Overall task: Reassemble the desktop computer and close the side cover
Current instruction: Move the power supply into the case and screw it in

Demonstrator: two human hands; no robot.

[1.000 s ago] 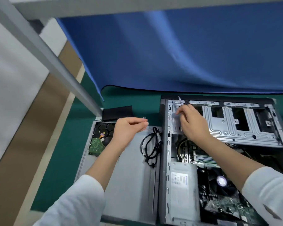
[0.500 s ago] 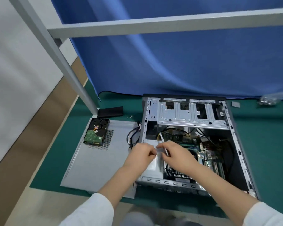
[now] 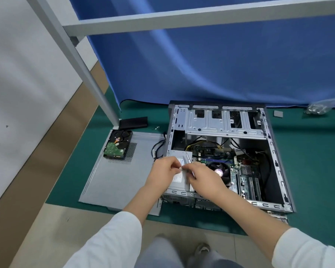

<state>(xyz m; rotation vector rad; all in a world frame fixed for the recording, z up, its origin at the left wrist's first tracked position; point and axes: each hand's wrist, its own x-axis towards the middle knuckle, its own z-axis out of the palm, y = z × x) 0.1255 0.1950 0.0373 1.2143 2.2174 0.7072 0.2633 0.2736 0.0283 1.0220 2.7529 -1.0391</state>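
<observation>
Fingers point(image 3: 174, 165) of the left hand point(image 3: 162, 174) are curled, tips pinching a small shiny screw point(image 3: 180, 168). Right hand point(image 3: 205, 179) meets it from the other side: its fingertips also touch the screw, and a thin silver screwdriver point(image 3: 188, 158) lies gripped in that hand, shaft pointing up and away. Whether the screw sits on the driver tip cannot be told.

Change: a second ago the right hand worked high at the drive cage with the driver while the left hung loose over the side cover. Half a second ago both hands had drawn together low over the case. Now they are closed on the screw, above the power supply point(image 3: 179, 177) at the near-left corner of the case point(image 3: 275, 171). The view has also pulled back, as if the person straightened up.

Meaning, as a guess: a screw is being readied or seated on the driver, so a fastening step comes next.

Outward: the case lies open on the green mat point(image 3: 307, 151), motherboard and fan exposed. The side cover point(image 3: 114, 180) lies flat just left of the case, not yet fitted. A hard drive point(image 3: 117, 144) rests on the cover's far corner, still outside the case; it probably has to go in before closing. Black cable point(image 3: 157, 149) loops between cover and case. Bag of screws point(image 3: 316, 109) lies far right.
</observation>
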